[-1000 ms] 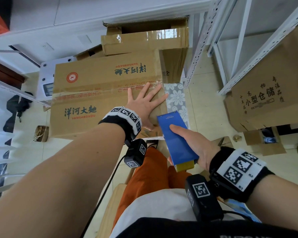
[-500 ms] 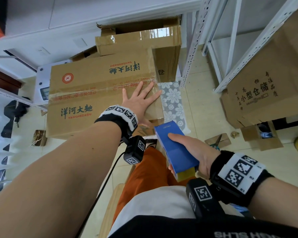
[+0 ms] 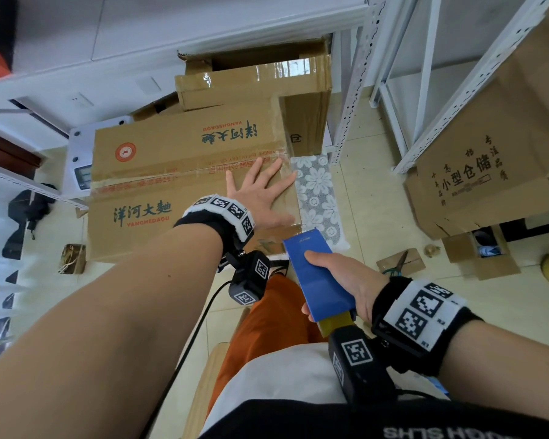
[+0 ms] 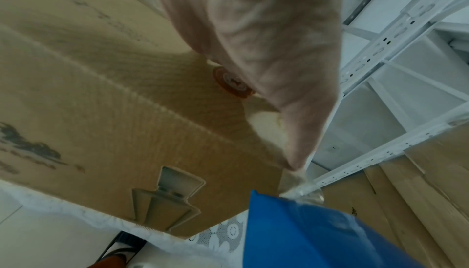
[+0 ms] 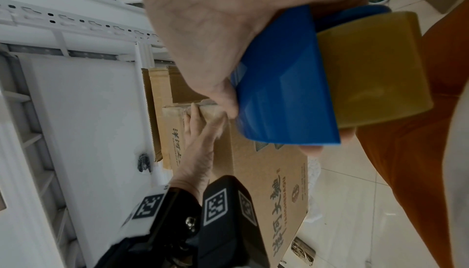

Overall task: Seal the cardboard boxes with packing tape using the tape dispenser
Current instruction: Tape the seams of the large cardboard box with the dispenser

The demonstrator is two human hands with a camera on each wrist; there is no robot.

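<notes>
The cardboard box (image 3: 159, 198) is a long brown corrugated carton with dark green characters and a round orange-red stamp; a glossy strip of clear tape with red print runs along its centre seam. The left hand (image 3: 260, 198) lies flat on the box's right end, fingers straight and spread, its grip apart and pressing on the cardboard. Just off the near right corner of the box, the right hand (image 3: 343, 280) has its grip clamped on the tape dispenser (image 3: 317, 277), a smooth blue plastic shell with flat faces, thumb on top and fingers curled beneath. A roll of amber-coloured packing tape (image 5: 373, 68) sits in the dispenser's rear end. In the left wrist view a crinkled clear strip leads from the dispenser's front edge to the box corner.

Behind the box stands a second carton (image 3: 254, 80) with shiny tape across its top. A white lace mat (image 3: 317, 194) with flower patterns lies under the box edge. White perforated steel shelving (image 3: 355, 90) rises to the right, beside a big creased carton (image 3: 495, 153). Scissors (image 3: 400, 264) rest on a cardboard scrap on the tiled floor
</notes>
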